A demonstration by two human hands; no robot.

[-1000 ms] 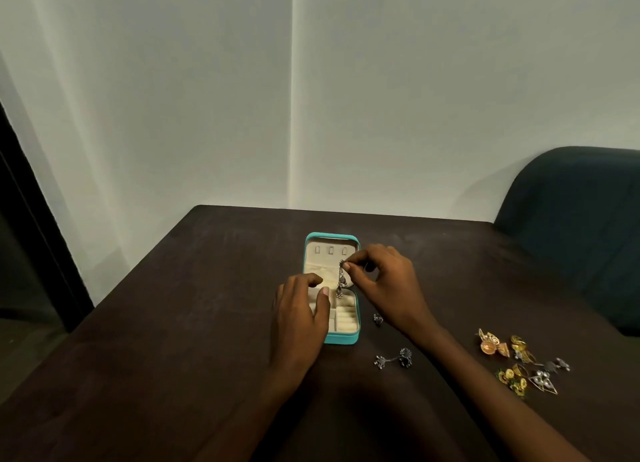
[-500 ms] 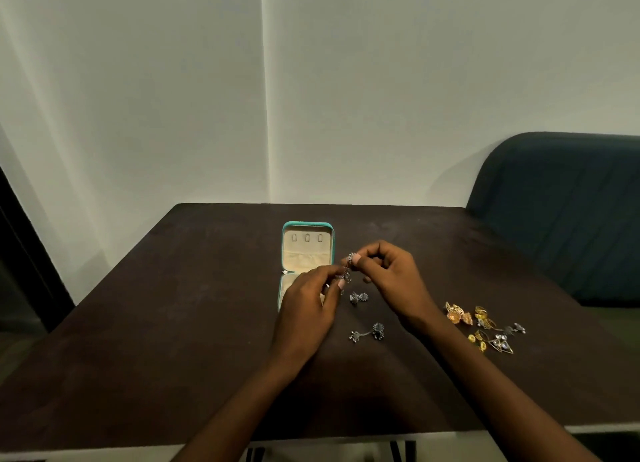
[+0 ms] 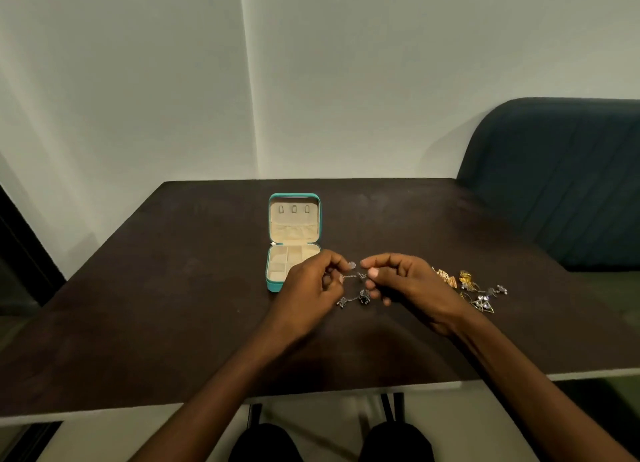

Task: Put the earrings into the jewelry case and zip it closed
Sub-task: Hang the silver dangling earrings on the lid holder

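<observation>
Earring in hand: a thin silver drop earring (image 3: 353, 275) stretched level between my left hand (image 3: 311, 285) and right hand (image 3: 405, 283), both pinching its ends.
Case: the open jewelry case (image 3: 293, 241) lies just left of my grip, nearer my left hand.
Waiting: a dark-stone earring (image 3: 355, 299) below; a gold and silver pile (image 3: 467, 288) toward the table's (image 3: 173, 288) right edge.
Unclear: exact pinch points are blurred; the case's near right corner is hidden.

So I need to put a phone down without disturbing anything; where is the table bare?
Bare: the wide stretch left of the jewelry case, the strip behind it to the far edge, and the near edge of the table under the forearms. Crowded: right of the case, where both hands work and the earring pile lies.
</observation>
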